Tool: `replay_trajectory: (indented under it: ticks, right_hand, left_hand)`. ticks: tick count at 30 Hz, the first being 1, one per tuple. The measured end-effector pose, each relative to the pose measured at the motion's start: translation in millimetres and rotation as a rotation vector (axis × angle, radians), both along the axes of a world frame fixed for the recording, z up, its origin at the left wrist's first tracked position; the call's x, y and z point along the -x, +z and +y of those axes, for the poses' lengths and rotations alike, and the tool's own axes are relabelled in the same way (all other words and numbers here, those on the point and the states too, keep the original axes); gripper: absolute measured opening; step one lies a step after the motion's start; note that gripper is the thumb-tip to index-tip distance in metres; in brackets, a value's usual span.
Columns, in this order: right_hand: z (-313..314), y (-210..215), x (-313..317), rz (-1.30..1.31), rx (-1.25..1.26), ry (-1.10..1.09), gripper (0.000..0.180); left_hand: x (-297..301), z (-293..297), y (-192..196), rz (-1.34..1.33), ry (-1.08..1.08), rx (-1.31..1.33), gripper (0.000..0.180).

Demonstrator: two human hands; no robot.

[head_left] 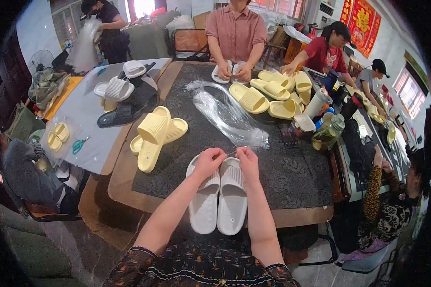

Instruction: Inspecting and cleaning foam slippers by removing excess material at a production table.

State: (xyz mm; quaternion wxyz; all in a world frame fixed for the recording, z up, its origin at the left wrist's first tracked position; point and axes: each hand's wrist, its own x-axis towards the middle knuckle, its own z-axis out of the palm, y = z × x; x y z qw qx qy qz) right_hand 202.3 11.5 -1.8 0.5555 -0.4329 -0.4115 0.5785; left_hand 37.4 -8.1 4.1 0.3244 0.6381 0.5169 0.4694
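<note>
A pair of light grey slide slippers [232, 205] lies side by side in front of me, toes pointing away and heels over the table's near edge. My left hand [209, 161] is closed in a pinch above the left slipper's strap. Beside it, my right hand [247, 163] pinches above the right slipper's strap. A thin strand [232, 152] runs between the fingertips of both hands; its exact kind is too small to tell. Just beyond my hands lies a long bundle of clear, shiny plastic strands [225, 117].
Yellow slippers [154, 138] lie crossed on the left; several more yellow slippers [254, 99] are piled at the far right. Bottles [317, 104] stand along the right edge. Across the table, a person [235, 38] holds white slippers. Scissors [80, 144] lie on the grey side table.
</note>
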Motion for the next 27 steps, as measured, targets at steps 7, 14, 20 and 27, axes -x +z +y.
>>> replay_trajectory:
  ticks: [7, 14, 20, 27]
  right_hand:
    - [0, -6, 3, -0.105, -0.175, 0.126, 0.012]
    - [-3, -4, 7, -0.234, -0.210, 0.166, 0.014]
    - [3, -9, -1, -0.076, -0.096, -0.072, 0.012]
    - [-3, 0, 4, -0.241, -0.163, 0.126, 0.015]
  left_hand:
    - [-1, -1, 2, -0.040, -0.015, 0.025, 0.017]
    - [4, 0, 0, -0.036, -0.013, 0.032, 0.017]
    - [0, 0, -1, -0.099, -0.040, 0.022, 0.017]
    - [0, -1, 4, -0.006, -0.011, 0.047, 0.022]
